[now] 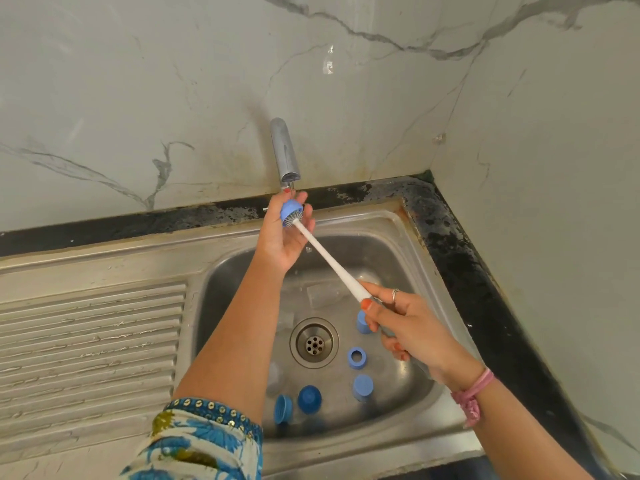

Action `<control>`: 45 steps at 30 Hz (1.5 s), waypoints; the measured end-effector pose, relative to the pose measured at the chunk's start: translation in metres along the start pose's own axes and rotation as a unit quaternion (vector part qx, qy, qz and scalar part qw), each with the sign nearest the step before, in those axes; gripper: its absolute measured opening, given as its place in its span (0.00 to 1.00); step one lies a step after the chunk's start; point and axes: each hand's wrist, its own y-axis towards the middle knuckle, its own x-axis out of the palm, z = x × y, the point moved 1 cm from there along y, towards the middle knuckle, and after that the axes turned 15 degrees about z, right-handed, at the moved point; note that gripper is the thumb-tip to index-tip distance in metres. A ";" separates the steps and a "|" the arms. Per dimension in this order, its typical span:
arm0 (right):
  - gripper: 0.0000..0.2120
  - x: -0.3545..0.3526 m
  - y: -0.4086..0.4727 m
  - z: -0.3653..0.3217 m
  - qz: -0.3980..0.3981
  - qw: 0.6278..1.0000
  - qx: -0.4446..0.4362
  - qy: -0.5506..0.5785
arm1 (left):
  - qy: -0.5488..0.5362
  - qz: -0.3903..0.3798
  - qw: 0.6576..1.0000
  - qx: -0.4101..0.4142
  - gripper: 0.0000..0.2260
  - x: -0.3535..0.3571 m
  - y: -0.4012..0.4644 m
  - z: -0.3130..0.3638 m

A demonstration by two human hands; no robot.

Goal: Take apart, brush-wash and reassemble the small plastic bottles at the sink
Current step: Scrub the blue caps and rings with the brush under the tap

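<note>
Patterned sleeve (204, 445) up front, left hand (282, 237) fingers pinching blue cap (290, 209) under tap (285, 150), right hand (405, 327) fingers wrapped round brush (332, 261); wet cap could easily slip, dropping toward the drain (314, 342).

Steel sink (398, 251) set in a dark counter (460, 244); five blue caps (357, 357) and clear bottles (322, 295) lie around its drain (314, 342)

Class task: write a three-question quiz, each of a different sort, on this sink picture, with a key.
1. True or false: the left hand holds a blue cap under the tap.
2. The right hand grips the: A sponge, B brush handle, C tap.
3. Fill in: the brush's bristles are inside the ___.

Key: 1 true; 2 B; 3 cap.
</note>
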 end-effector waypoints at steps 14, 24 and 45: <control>0.18 0.001 0.003 0.003 0.045 0.976 -0.114 -0.178 | -0.017 0.035 0.999 -0.010 0.09 -0.003 -0.007 0.005; 0.20 -0.007 0.008 0.009 0.104 0.922 -0.186 -0.324 | 0.220 0.091 0.969 0.069 0.10 -0.005 -0.003 0.009; 0.22 0.002 0.006 0.007 0.056 0.888 -0.226 -0.397 | 0.063 0.067 0.995 -0.042 0.09 -0.006 -0.001 0.005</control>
